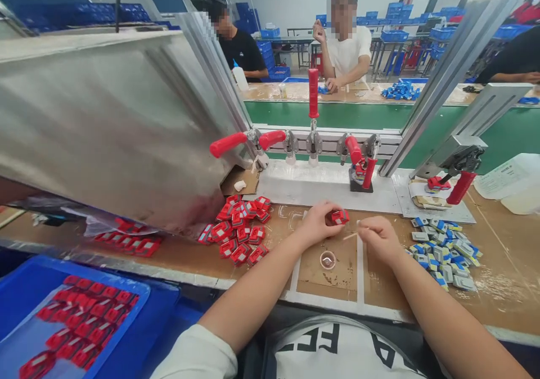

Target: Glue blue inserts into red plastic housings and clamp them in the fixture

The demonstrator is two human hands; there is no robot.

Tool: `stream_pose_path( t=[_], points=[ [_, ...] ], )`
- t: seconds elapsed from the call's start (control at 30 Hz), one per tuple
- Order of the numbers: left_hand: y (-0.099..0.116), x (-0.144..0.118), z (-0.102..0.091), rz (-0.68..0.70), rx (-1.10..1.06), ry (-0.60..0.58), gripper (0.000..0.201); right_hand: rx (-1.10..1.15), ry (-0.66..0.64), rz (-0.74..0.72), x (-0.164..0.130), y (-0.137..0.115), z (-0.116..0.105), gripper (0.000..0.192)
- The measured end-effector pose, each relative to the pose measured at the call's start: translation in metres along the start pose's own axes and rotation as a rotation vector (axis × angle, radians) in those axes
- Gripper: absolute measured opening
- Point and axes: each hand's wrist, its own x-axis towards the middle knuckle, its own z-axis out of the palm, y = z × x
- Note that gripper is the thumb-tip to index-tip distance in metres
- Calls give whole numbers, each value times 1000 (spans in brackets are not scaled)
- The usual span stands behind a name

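Red block, boxy, clamped in the left hand's fingers above the smooth brown worktop. Right hand, fingertips together on a thin pale stick, just beside it. Nearer: round, clear cup. Open board separates hands from heaped red pieces, left, and grey-blue pieces, right; a metal base bounds the far side.

Left hand and right hand near each other; narrow gap between, thin stick reaching into it. Small dish sits in the lane toward the body. Red heap blocks leftward, grey-blue pile rightward; bare bench beyond that pile. Ahead, metal plate gives a low open strip, then toggle clamps bar the way, metal posts flanking.
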Motion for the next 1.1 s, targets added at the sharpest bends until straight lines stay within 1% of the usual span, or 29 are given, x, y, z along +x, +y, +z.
stream_pose_path(
  t=[0.07, 0.1, 0.13, 0.33, 0.67, 1.1],
  points=[
    [-2, 0, -1, -23, -14, -35, 30, -3, 194, 70, 3, 3, -3, 40],
    [-2, 0, -1, -24, -6, -51, 30, -17, 251, 97, 4, 4, -3, 40],
    [-1, 1, -1, -22, 6, -63, 29, -39, 280, 113, 5, 5, -2, 40],
    [0, 3, -1, -57, 13, -72, 31, -179, 249, 97, 10, 11, 7, 41],
    [3, 2, -1, -43, 32, -66, 32, -244, 178, 133, 13, 9, 8, 40],
    [1, 0, 0, -69, 59, -30, 30, -507, 277, 94, 9, 6, 6, 39]
  ],
)
